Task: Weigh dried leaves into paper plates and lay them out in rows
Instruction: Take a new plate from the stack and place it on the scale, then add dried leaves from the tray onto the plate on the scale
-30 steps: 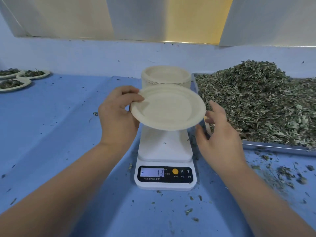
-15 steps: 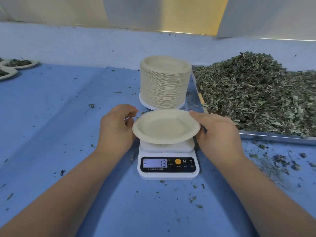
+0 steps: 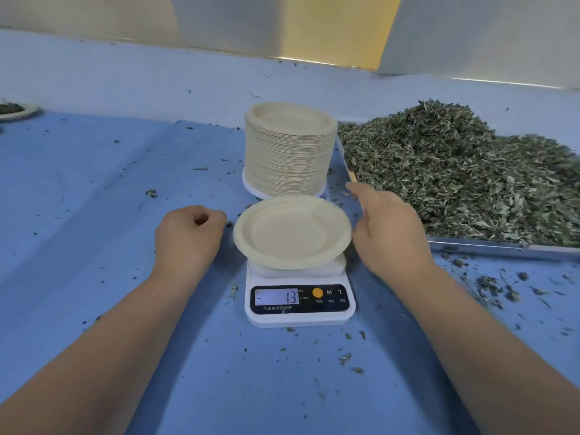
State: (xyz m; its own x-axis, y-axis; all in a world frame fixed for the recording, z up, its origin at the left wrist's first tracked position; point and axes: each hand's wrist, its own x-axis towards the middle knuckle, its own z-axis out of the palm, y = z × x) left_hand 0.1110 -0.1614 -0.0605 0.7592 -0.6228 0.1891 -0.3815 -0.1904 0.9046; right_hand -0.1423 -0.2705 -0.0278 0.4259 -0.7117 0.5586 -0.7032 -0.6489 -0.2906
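Grips empty, left hand (image 3: 188, 235) and right hand (image 3: 389, 233) flank round paper plate (image 3: 292, 232).

The table (image 3: 94, 215) carries a blue sheet (image 3: 194, 387) over its whole visible top. The sheet shows a raised fold line that runs from the table's far centre toward its left near side. A pale blue upstand (image 3: 125, 76) rises along the table's far edge. Above the upstand, behind the table, stand a beige panel (image 3: 78, 14), a white panel (image 3: 235, 23), a yellow panel (image 3: 339, 26) and a second white panel (image 3: 486, 36).
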